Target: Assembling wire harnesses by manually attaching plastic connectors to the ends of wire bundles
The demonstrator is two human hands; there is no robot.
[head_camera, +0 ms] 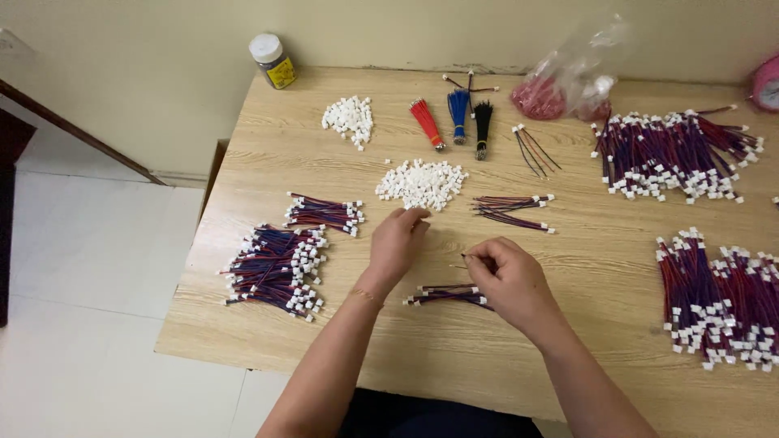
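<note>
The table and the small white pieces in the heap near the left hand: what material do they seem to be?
The table looks like light wood or wood-look laminate: pale grain lines, matte surface. The small white pieces appear to be moulded plastic: uniform white, blocky, identical shapes. The left hand reaches their heap.

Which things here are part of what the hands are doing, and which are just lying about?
In use: left hand at the white connector pile; right hand pinching thin wires; small wire bundle.
Lying about: jar, plastic bag, pink clock.
</note>
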